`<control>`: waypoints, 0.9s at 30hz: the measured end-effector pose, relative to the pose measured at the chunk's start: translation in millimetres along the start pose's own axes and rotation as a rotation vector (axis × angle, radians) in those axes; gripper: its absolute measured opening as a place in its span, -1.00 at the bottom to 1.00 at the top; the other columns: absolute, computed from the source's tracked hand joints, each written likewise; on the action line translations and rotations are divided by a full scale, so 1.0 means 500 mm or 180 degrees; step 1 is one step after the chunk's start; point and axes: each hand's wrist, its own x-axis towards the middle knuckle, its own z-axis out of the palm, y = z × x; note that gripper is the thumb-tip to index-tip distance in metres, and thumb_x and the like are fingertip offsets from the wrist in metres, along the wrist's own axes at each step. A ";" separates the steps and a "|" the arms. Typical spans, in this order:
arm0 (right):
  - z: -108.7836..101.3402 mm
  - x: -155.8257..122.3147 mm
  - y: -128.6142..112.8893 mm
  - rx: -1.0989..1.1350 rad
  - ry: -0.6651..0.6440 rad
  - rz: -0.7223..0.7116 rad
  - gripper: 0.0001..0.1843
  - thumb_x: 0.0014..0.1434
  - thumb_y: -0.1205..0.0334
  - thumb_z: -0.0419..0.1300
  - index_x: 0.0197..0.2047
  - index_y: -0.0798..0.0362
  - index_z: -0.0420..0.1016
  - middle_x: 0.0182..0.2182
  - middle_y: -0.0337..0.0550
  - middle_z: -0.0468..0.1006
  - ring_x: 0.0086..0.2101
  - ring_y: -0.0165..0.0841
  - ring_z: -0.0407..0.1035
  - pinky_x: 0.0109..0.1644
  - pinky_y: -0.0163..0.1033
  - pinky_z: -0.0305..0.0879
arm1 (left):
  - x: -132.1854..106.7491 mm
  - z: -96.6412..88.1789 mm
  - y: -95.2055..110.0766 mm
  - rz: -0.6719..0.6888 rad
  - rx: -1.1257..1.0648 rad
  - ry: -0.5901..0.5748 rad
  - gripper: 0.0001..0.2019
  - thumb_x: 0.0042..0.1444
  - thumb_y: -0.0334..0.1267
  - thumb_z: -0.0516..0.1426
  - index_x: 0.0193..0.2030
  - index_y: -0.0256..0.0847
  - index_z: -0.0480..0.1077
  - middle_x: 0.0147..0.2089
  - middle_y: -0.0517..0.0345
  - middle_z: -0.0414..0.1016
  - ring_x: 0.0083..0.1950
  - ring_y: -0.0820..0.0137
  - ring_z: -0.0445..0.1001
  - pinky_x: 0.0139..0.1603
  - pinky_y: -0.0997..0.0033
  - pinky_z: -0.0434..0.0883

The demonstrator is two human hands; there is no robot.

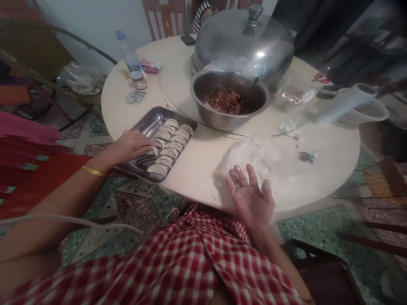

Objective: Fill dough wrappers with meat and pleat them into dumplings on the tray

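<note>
A metal tray (146,120) at the table's front left holds rows of pale folded dumplings (171,153). Over its left side, my left hand (133,145) has its fingertips closed on a dumpling (154,151), close to the tray's floor; whether that dumpling touches the floor I cannot tell. My right hand (251,197) is turned palm up at the table's front edge, fingers apart, with nothing in it. Beyond that hand, dough in a thin clear plastic covering (243,154) lies on the table. A steel bowl (219,120) behind holds dark chopped filling (225,101) and a utensil handle.
A large domed steel lid (241,38) stands behind the bowl. A plastic bottle (130,57) and a small jar (139,79) are at the back left. At the right are a plastic roll (346,103) and a white basket (378,112). A striped sleeve (202,12) shows behind.
</note>
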 end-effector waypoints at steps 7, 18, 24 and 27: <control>0.002 -0.001 -0.003 -0.0080 0.0061 -0.0030 -0.50 0.09 -0.28 0.29 -0.03 -0.17 0.66 0.00 -0.11 0.69 0.06 -0.17 0.52 0.48 0.24 -0.02 | 0.003 0.020 -0.001 -0.0079 0.0133 -0.0114 -0.59 0.39 -0.04 -0.06 0.01 -0.14 0.56 -0.12 -0.02 0.63 -0.07 0.18 0.40 -0.02 0.19 0.21; -0.014 -0.003 -0.018 -0.0150 0.0130 -0.0173 -0.53 0.14 -0.27 0.24 -0.01 -0.21 0.65 -0.01 -0.13 0.70 0.09 -0.17 0.50 0.52 0.27 -0.15 | -0.027 0.034 -0.038 -0.0649 0.0308 -0.0201 -0.60 0.30 -0.04 -0.02 -0.03 -0.13 0.59 -0.09 -0.10 0.62 0.04 0.00 0.47 -0.01 0.09 0.26; -0.015 -0.010 -0.024 -0.0214 0.0165 -0.0246 -0.55 0.18 -0.27 0.21 -0.02 -0.21 0.65 -0.02 -0.14 0.69 0.08 -0.19 0.50 0.51 0.29 -0.12 | -0.013 0.041 -0.019 -0.0735 0.0239 -0.0274 -0.59 0.27 -0.04 -0.04 -0.12 -0.13 0.60 -0.10 -0.15 0.63 0.05 -0.05 0.49 0.03 0.04 0.28; -0.015 -0.012 -0.025 -0.0256 0.0209 -0.0266 -0.55 0.17 -0.27 0.22 -0.03 -0.22 0.65 -0.02 -0.14 0.69 0.07 -0.18 0.50 0.49 0.30 -0.09 | -0.012 0.040 -0.024 -0.0795 0.0207 -0.0351 -0.58 0.28 -0.07 -0.06 -0.04 -0.11 0.60 -0.07 -0.14 0.64 0.05 -0.04 0.51 0.01 0.07 0.29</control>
